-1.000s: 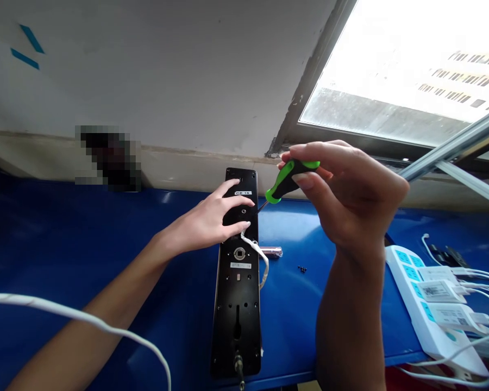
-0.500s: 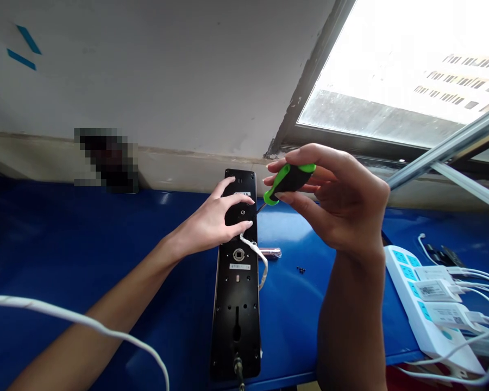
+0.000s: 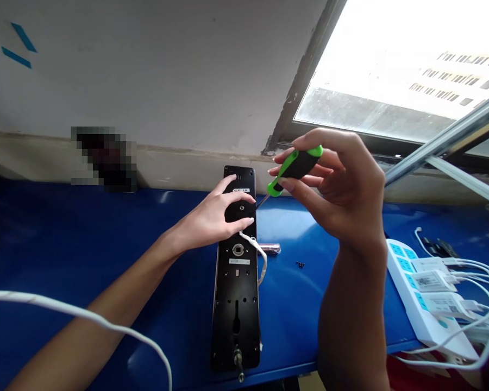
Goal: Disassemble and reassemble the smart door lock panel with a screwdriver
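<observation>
A long black door lock panel [image 3: 244, 282] lies on the blue table, with a screw-lined edge, a square-holed round fitting and a metal spindle at its near end. My left hand [image 3: 218, 214] rests across its upper part, fingers spread, holding nothing. A white sleeved cable [image 3: 261, 258] comes out beside my left thumb and curves down the panel's right side. My right hand [image 3: 338, 184] grips a green-and-black screwdriver [image 3: 296, 166] by the handle. Its thin shaft slants down to the panel's right edge; whether the tip touches is unclear.
Several small black screws [image 3: 300, 264] lie right of the panel. A pinkish wrapped cylinder [image 3: 271, 249] pokes out beside it. At the right stands a white power strip [image 3: 421, 304] with chargers and cables. Another white cable [image 3: 85, 317] crosses my left forearm. Wall and window close off the back.
My right hand and the screwdriver have risen slightly, and more of the shaft shows. My left hand stays spread on the panel. The whole view has shifted a little.
</observation>
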A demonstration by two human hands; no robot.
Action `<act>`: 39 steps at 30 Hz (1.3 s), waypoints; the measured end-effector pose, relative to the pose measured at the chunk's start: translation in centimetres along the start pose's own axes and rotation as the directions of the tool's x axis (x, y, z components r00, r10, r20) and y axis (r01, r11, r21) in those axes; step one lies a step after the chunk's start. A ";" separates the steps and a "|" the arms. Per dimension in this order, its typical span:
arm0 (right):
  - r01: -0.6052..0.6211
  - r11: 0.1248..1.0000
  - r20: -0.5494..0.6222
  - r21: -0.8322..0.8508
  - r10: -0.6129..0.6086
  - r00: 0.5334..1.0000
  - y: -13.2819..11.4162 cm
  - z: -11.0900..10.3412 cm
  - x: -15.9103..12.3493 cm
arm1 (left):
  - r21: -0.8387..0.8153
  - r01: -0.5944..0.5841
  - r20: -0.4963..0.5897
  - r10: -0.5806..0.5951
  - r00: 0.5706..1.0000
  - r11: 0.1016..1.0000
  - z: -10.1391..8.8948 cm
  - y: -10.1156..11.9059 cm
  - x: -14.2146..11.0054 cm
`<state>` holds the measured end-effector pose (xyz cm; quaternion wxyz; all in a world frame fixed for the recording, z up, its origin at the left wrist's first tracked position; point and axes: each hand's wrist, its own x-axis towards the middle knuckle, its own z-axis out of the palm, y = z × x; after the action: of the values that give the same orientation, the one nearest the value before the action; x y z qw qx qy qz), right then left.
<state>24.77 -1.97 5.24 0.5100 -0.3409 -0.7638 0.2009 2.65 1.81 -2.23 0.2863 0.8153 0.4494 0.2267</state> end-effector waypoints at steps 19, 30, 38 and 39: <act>-0.405 0.817 0.274 -0.411 0.535 0.799 -0.2 -10.8 -5.0 | 0.233 -0.469 0.190 0.433 0.881 0.852 4.4 6.1 -2.0; -0.448 0.774 0.224 -0.447 0.582 0.782 3.0 -11.7 -5.3 | 0.365 -0.559 0.553 0.310 0.773 0.744 9.3 8.7 2.0; -0.496 0.764 0.193 -0.413 0.606 0.772 3.4 -12.3 -6.0 | 0.370 -0.598 0.598 0.310 0.739 0.711 12.0 7.7 3.2; -0.494 0.765 0.190 -0.413 0.603 0.774 3.4 -12.4 -6.0 | 0.376 -0.596 0.606 0.298 0.737 0.709 12.1 7.8 3.3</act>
<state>38.64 -4.51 4.12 0.2332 -0.5982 -0.7215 0.2592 16.52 -1.84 -5.49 0.0806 0.9774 0.1833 -0.0676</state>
